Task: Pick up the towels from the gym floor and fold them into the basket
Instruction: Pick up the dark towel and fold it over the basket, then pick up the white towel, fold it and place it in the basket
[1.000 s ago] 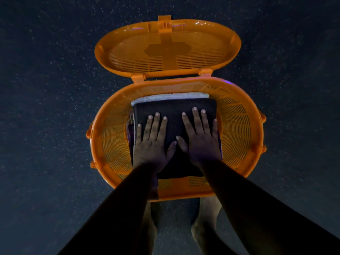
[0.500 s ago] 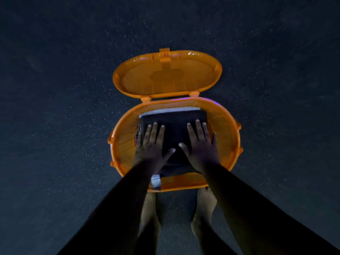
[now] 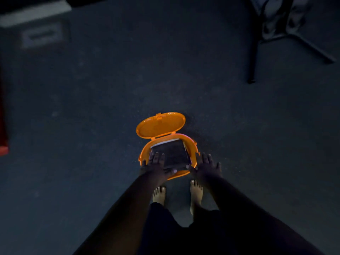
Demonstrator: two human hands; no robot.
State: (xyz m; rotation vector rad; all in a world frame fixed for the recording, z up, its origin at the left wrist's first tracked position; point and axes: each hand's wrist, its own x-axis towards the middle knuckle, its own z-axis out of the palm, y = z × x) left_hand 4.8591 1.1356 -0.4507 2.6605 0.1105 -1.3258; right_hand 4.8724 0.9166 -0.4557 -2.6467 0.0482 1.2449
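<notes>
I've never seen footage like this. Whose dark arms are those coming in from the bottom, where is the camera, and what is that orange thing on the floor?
There is no machine here. A person wears a wide-angle camera on the head, looking forward and down, so you see their own arms, bare feet and the dark gym floor. The orange thing is a plastic basket standing on the floor, its hinged lid swung open behind it. Inside lies a folded dark towel, with the pale edge of another showing beneath it. The left hand and the right hand are spread with straight fingers near the basket's front rim; neither grips anything. Whether they touch the basket is hard to tell. At the top right stand dark metal legs, too blurred to identify.
</notes>
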